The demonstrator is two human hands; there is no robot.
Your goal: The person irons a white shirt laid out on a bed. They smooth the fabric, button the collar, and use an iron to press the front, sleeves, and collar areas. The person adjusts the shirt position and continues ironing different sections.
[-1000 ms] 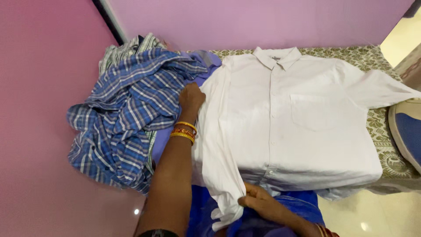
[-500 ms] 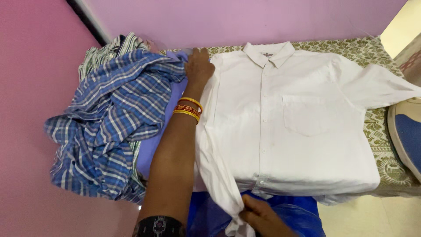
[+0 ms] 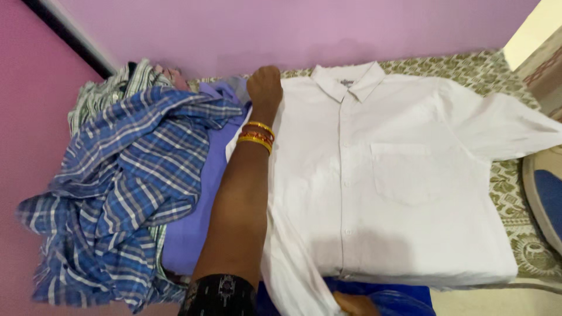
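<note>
A white button-up shirt (image 3: 398,175) lies face up and spread flat on a green-patterned bed cover (image 3: 518,202). My left hand (image 3: 264,85), with gold and red bangles (image 3: 256,136) on the wrist, is closed on the shirt's left shoulder near the collar. The long left sleeve (image 3: 293,269) runs down beside my forearm to the bottom edge. There my right hand (image 3: 353,305) grips the sleeve's end; only a little of that hand shows.
A crumpled blue checked shirt (image 3: 117,187) lies left of my arm, over a lilac garment (image 3: 196,210) and a green striped one (image 3: 99,96). Pink walls close the left and back. A blue-and-white cushion (image 3: 547,193) sits at the right edge, blue cloth (image 3: 404,295) at the bottom.
My left hand slid up the shirt's left side from mid-body to the shoulder. My right hand dropped lower with the sleeve end. The view shifted right and down.
</note>
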